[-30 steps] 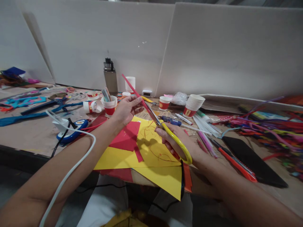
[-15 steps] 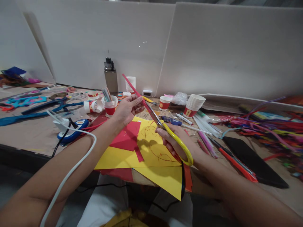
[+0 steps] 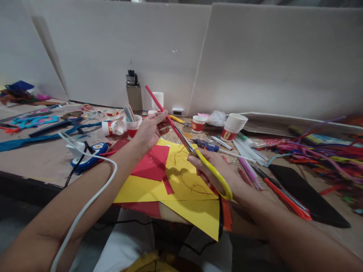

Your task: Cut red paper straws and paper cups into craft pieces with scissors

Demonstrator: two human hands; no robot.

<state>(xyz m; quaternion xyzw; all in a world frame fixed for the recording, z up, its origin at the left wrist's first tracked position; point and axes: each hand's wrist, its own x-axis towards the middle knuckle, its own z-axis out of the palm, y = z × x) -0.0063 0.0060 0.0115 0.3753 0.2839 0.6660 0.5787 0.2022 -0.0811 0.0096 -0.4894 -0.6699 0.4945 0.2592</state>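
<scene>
Between thumb and fingers, my left hand (image 3: 153,128) pinches a narrow red paper strip (image 3: 154,97), whose far end points up and left. My right hand (image 3: 208,166) grips scissors (image 3: 211,166) with yellow handles. Their blades lie along the lower part of the strip; whether they are parted I cannot tell. Below the hands, yellow paper (image 3: 136,190) with drawn reddish curved lines overhangs the table's front edge. On it rest a red paper piece (image 3: 151,166) and a short red strip (image 3: 168,185).
Left stands a blue-and-white device (image 3: 89,156), with a white cable across my left forearm. Behind are a bottle (image 3: 134,94), a cup of sticks (image 3: 133,126) and stacked paper cups (image 3: 234,126). A red utility knife (image 3: 287,198) and black slab (image 3: 309,194) lie right.
My left hand has shifted slightly left and up along the red strip, away from the scissors' tips. The scissors stay nearly in place; the whole view has drifted a little.
</scene>
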